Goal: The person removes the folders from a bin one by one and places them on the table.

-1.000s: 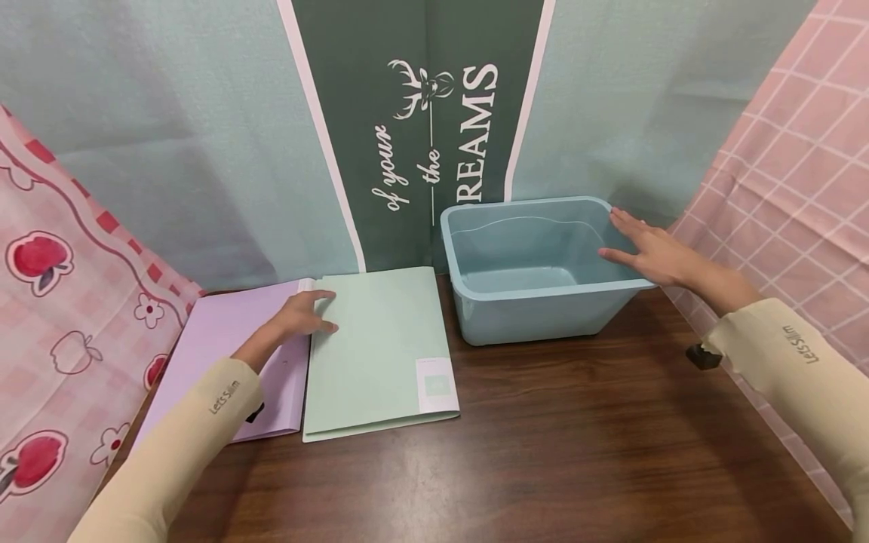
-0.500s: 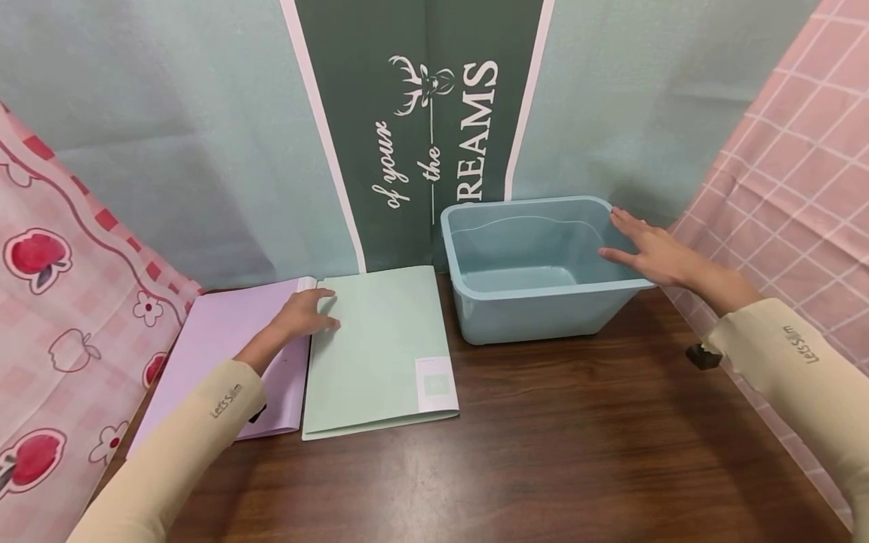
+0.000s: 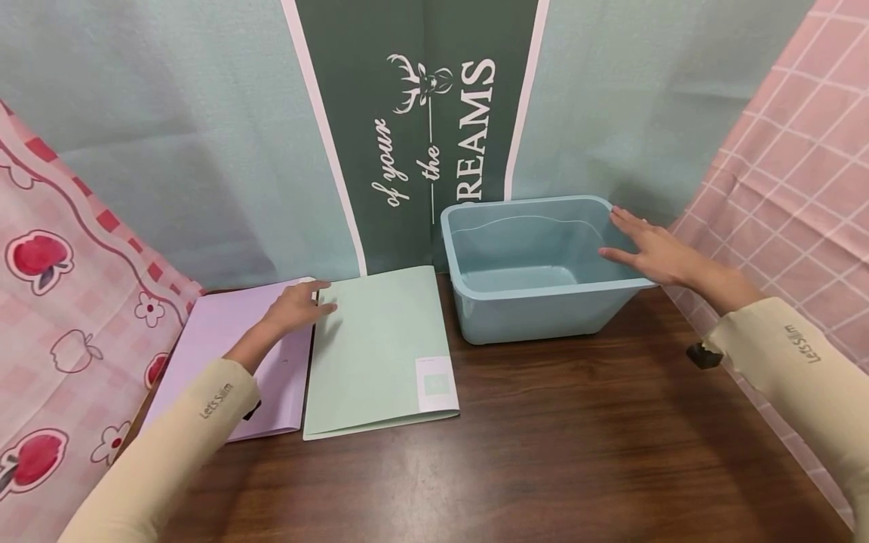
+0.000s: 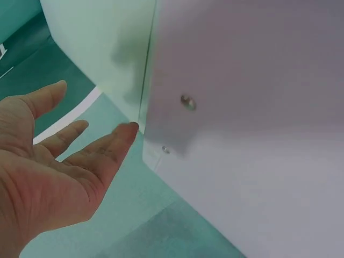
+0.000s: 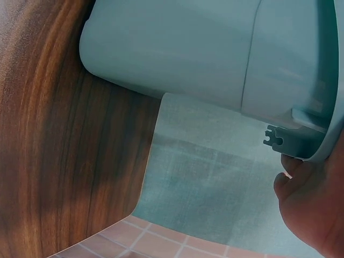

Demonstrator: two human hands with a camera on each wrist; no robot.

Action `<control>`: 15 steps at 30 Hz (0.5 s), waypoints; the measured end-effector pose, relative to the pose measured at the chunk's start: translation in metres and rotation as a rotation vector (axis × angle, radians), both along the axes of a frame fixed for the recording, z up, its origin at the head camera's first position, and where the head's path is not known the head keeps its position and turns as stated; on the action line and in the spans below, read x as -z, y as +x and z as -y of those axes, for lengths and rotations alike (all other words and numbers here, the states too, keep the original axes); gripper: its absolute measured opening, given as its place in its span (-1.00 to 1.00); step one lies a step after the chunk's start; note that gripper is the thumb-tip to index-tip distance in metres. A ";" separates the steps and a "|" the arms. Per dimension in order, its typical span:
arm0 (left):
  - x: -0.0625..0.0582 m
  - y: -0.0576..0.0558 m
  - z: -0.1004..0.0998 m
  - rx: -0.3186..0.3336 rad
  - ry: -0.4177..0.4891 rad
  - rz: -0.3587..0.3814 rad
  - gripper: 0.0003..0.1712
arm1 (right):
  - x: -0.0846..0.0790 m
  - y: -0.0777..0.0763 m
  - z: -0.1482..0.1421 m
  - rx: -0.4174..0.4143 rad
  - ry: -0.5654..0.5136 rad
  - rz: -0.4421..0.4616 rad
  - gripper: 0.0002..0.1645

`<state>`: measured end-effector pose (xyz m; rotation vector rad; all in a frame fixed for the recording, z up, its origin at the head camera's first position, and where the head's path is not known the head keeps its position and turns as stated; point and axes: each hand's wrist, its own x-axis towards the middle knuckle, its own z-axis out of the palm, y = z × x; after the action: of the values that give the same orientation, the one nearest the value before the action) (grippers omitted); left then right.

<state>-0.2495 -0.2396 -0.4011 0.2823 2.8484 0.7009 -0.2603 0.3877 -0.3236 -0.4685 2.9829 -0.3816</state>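
Note:
A pale green folder [image 3: 380,332] with a white label lies on the table, its left edge beside a lilac folder [image 3: 220,324]. My left hand [image 3: 292,308] is over the line where the two meet, thumb and fingers spread and grasping nothing. In the left wrist view, its fingertips are close to the folders' far edge; whether they touch is unclear. To the right stands a blue-grey plastic bin [image 3: 529,320] with nothing inside. My right hand [image 3: 655,255] rests on the bin's right rim with fingers extended. In the right wrist view, part of that hand [image 5: 314,201] sits against the rim.
Brown wood-grain table [image 3: 543,437] spreads in front of the folders and bin. A grey-green cloth with a dark printed panel [image 3: 434,113] hangs behind them. Pink patterned cloth [image 3: 61,302] bounds the left side, pink checked cloth [image 3: 794,173] the right.
My left hand has shifted slightly away from me and to the left over the folders. The right hand and bin have stayed in place.

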 end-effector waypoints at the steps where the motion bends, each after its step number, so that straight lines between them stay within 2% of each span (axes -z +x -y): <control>1: -0.003 0.001 0.002 -0.006 0.000 0.005 -0.26 | 0.000 0.000 0.000 -0.001 0.002 0.001 0.12; 10: -0.025 0.003 0.018 -0.015 -0.056 0.008 -0.21 | -0.005 0.001 -0.001 -0.016 0.016 -0.019 0.13; 15: -0.039 0.002 0.029 0.033 -0.088 -0.018 -0.12 | -0.010 0.000 -0.002 -0.023 0.026 -0.046 0.10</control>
<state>-0.2470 -0.2682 -0.3624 0.3224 2.8748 0.5682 -0.2601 0.3894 -0.3139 -0.5160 3.0201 -0.3342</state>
